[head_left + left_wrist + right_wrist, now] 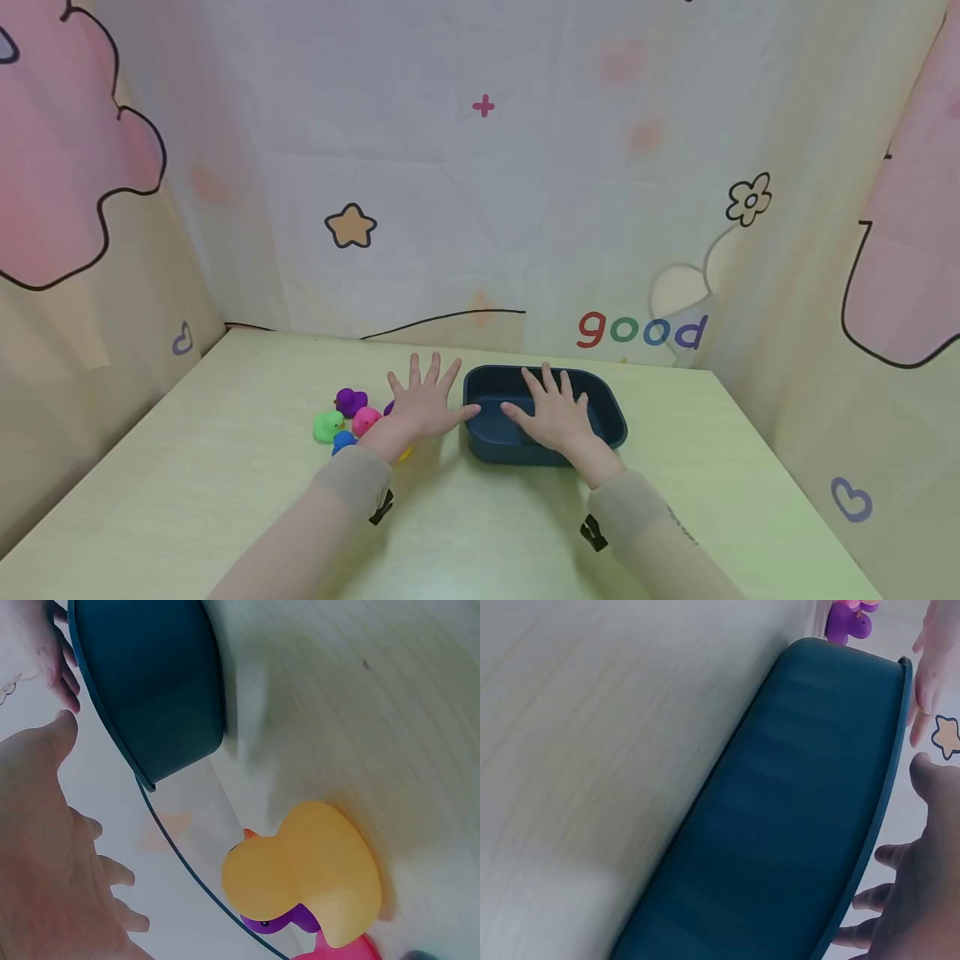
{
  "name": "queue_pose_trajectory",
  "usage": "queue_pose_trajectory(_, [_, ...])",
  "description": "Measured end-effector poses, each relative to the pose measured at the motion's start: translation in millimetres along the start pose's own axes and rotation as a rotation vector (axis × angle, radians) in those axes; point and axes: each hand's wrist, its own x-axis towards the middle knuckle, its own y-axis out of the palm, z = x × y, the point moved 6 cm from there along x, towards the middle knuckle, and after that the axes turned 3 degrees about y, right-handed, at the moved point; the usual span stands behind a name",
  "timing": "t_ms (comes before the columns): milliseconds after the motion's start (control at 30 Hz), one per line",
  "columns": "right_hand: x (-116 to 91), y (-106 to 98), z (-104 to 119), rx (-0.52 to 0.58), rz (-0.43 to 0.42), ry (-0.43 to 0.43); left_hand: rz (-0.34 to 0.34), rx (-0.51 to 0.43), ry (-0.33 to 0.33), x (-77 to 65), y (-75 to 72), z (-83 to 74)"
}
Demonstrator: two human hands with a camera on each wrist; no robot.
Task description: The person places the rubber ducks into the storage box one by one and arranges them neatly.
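Fingers spread, my left hand (424, 408) hovers between a group of rubber ducks and a dark blue bin (517, 452), its thumb near the bin's left rim. My right hand (557, 414) is over the bin with fingers splayed, and nothing is held. Left of the left hand sit a purple duck (350, 402), a green duck (327, 427), a pink duck (366, 420) and a blue duck (343, 442). A yellow duck (307, 874) shows large in the left wrist view; the left arm mostly hides it from the head camera. Another purple duck (388, 407) is partly covered.
Everything stands on a pale wooden table (480, 533). A printed cloth backdrop (450, 183) rises behind the table's far edge, and more cloth hangs along both sides.
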Motion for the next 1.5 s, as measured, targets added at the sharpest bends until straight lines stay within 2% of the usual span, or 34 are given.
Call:
queue_pose_trajectory(267, [2.6,-6.5,-0.6,0.0,0.005,-0.005,-0.012,-0.011,0.009,3.7,-0.5,6.9])
queue_pose_trajectory(467, [3.6,-16.2,-9.6,0.008,0.005,0.004,-0.038,-0.063,0.04,4.4,-12.8,10.4])
queue_pose_trajectory(667, [4.4,-28.8,-24.9,0.006,-0.038,-0.001,-0.037,-0.156,0.067,1.5,-22.7,17.0])
queue_pose_trajectory(800, [4.2,-37.7,-38.6,0.021,-0.085,0.016,-0.027,-0.217,0.109,-1.0,-26.4,21.1])
queue_pose_trajectory(967, [5.9,-47.2,-59.0,0.069,-0.132,0.054,-0.058,-0.269,0.156,-3.9,-30.9,29.0])
queue_pose_trajectory(1133, [9.1,-52.1,-84.7,0.188,-0.118,0.101,-0.11,-0.336,0.169,-1.7,-33.1,40.2])
queue_pose_trajectory(1233, [9.8,-52.3,-101.7,0.29,-0.084,0.154,-0.135,-0.388,0.154,-2.6,-36.9,46.9])
queue_pose_trajectory(1500, [4.4,-36.7,-140.5,0.638,0.09,0.334,-0.154,-0.584,0.103,-8.0,-47.1,70.0])
